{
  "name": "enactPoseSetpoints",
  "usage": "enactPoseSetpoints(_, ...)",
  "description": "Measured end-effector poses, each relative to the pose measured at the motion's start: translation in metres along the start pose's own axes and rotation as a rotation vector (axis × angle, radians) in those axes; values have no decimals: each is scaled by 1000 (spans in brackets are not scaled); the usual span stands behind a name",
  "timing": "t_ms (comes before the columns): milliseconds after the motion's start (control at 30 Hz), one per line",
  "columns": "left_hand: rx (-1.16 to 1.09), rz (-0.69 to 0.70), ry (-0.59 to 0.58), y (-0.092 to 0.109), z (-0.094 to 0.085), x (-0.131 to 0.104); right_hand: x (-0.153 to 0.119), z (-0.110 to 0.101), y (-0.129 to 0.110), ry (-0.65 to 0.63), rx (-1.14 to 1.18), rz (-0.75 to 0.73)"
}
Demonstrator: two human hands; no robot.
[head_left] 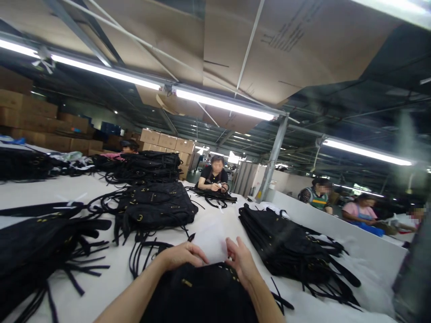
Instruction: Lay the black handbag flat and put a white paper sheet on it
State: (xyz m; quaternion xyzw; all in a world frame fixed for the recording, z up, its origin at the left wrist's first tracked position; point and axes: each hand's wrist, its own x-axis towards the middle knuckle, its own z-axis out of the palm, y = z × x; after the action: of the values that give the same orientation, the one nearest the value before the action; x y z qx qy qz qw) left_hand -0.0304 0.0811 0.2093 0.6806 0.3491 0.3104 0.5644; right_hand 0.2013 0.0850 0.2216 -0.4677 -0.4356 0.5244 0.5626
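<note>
White worktable (pixel 101 287), bag stacks (pixel 151 208), factory hall; both hands' grip pinching white sheet (pixel 212 242).

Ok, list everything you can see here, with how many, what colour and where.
black bag: one, black with small gold fittings, nearest, under both hands
white sheet: one, white, between the two hands at the bag's far edge
stacks of bags: several, black with loose straps, spread across the table on the left, in the middle and on the right
table: one, white, long
cardboard boxes: many, brown, at the back and far left
tube lights: several, white, overhead
other people: at least four, seated at the far end and to the right
left hand: one, on the bag, touching the sheet
right hand: one, on the bag, fingers at the sheet
</note>
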Motion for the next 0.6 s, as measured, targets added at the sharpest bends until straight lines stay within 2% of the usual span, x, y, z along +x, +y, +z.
enactPoseSetpoints(67,73,14,-22,5,4,-23,-32,2,-15,-88,-126,16)
enactPoseSetpoints(167,198,91,8,12,16,-57,-90,6,-18,-326,-366,-148)
enactPoseSetpoints(233,286,149,17,17,28,-80,-128,7,-6,-368,-540,-302)
enactPoseSetpoints(300,368,191,29,22,42,-106,-158,6,15,-347,-744,-428)
enactPoseSetpoints(400,447,218,76,25,67,-146,-192,3,45,-335,-1053,-591)
enactPoseSetpoints(500,537,263,93,10,89,-183,-214,-1,56,-393,-1218,-700)
enactPoseSetpoints(600,760,397,80,-25,100,-210,-232,-9,54,-470,-1293,-821)
